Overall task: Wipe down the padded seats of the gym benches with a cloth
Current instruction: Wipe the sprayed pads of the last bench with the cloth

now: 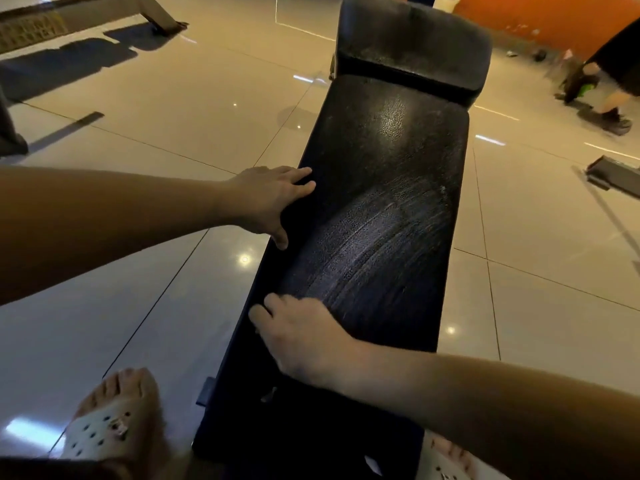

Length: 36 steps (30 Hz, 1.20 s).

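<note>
A long black padded bench seat (388,216) runs away from me, with a separate black head pad (412,39) at its far end. Pale curved wipe streaks cross the middle of the seat. My left hand (266,199) rests on the seat's left edge, fingers spread, with nothing visible in it. My right hand (301,337) presses palm down on the near left part of the seat, its fingers bent at the tips. No cloth stands out against the dark padding, and whether one lies under my right hand cannot be told.
Glossy tiled floor (173,126) surrounds the bench. My sandalled foot (114,420) stands left of the bench's near end. Another person's legs (609,105) are at the far right, near a dark flat object (613,174). Equipment frames (162,19) stand at the far left.
</note>
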Motion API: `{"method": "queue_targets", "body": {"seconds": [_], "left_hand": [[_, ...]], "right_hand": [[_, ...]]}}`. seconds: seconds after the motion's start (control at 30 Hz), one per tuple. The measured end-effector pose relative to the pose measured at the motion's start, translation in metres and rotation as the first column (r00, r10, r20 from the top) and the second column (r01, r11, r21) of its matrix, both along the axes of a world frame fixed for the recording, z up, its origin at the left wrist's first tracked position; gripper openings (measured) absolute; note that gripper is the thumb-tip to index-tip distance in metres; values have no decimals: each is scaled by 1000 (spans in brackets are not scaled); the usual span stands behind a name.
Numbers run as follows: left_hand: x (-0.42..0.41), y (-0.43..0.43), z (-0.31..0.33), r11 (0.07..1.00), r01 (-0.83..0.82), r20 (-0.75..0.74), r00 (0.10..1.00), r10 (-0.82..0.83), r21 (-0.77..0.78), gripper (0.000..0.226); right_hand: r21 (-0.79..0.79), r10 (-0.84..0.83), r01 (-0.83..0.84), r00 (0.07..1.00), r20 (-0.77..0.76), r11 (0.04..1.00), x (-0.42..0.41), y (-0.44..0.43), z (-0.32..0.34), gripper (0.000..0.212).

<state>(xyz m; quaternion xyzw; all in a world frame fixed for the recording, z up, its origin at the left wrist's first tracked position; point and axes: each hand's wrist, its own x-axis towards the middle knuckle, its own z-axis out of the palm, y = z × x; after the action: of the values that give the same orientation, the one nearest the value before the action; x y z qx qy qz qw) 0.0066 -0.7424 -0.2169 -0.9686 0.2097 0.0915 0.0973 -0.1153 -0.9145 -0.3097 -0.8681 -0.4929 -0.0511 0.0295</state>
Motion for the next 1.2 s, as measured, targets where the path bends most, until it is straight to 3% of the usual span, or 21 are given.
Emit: {"method": "queue_targets", "body": {"seconds": [0.1,0.17,0.23,0.3,0.4,0.5,0.57,0.67,0.73,0.77,0.83,0.9,0.97,1.03,1.1,1.2], "left_hand": [[-13,3,-2,1000,14,38,999,-14,-10,111],[-24,8,-5,1000,11,59,998,-10,-26,98],[-35,12,-7,999,16,60,998,-13,-45,89],[-45,15,-7,997,33,56,998,-30,-67,85],[-64,16,-10,992,113,24,993,-112,-52,93],[-78,20,-14,985,172,-19,985,-172,-2,104],[-83,24,-14,983,182,-33,983,-182,4,108],[-86,28,-13,980,198,-34,980,-198,14,106],[-89,29,-13,981,194,-45,980,-193,16,104],[-90,29,-14,982,190,-48,981,-189,21,104],[-92,30,-15,982,186,-50,981,-185,26,104],[-92,32,-16,981,192,-52,980,-191,24,105],[-91,31,-17,980,195,-47,980,-194,28,105],[-90,28,-17,980,194,-31,981,-193,38,105],[-91,25,-17,981,190,-18,982,-189,46,104],[-93,22,-17,984,174,-9,985,-174,48,105]], "right_hand": [[-141,193,-214,970,-150,967,-67,-12,-6,47],[-142,195,-216,969,-149,966,-68,-26,-3,49],[-69,60,-65,996,-70,995,-37,-39,4,44],[40,-221,219,973,67,975,9,-57,19,26],[177,-627,604,765,143,777,50,-81,46,15],[221,-755,729,652,64,648,31,-55,38,20],[204,-702,695,710,-47,689,-13,-17,18,20],[62,-370,383,915,-160,922,-94,22,-6,41],[11,-208,213,960,-186,977,-115,8,-12,54],[25,-212,219,965,-157,976,-112,-7,-11,51],[95,-394,400,916,-77,912,-91,-44,-5,32],[195,-645,634,764,-5,749,-59,-91,7,16],[255,-800,782,598,-49,569,-39,-118,20,15],[308,-853,828,515,-85,469,-39,-106,18,19],[304,-820,807,560,-119,507,-61,-63,4,19],[218,-575,592,806,-143,776,-118,8,-19,25]]}}
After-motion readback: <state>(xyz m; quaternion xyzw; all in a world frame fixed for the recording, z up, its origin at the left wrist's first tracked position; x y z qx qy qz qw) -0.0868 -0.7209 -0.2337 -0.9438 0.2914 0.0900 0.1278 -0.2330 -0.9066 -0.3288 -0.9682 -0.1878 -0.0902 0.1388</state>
